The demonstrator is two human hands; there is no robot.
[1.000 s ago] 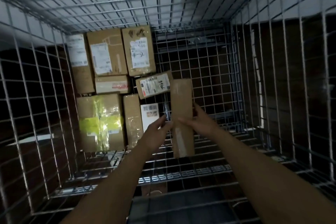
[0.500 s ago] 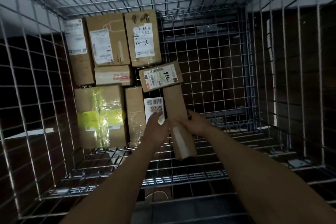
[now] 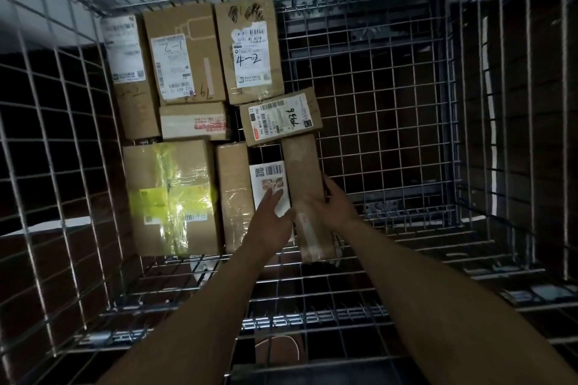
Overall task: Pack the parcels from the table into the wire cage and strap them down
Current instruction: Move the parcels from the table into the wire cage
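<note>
The right grip [image 3: 336, 208] curls round the right edge of the narrow brown parcel [image 3: 305, 184]; the left grip [image 3: 272, 216], fingers straight, rests on the white-labelled parcel [image 3: 268, 178] just left. The narrow parcel's long axis runs away from the person inside the wire cage [image 3: 391, 134], so seating it likely means a leftward push

Looks like a parcel depot or courier sorting room. There's a big steel-mesh wire cage [image 3: 375, 122] with brown cardboard parcels [image 3: 234, 197] packed side by side on its floor. Several carry printed shipping labels [image 3: 170, 67] with barcodes [image 3: 275, 169], and there are handwritten codes such as "4-2" [image 3: 248, 59]. One box is wrapped in yellow tape [image 3: 175, 197]. Dim, bare surroundings.
</note>
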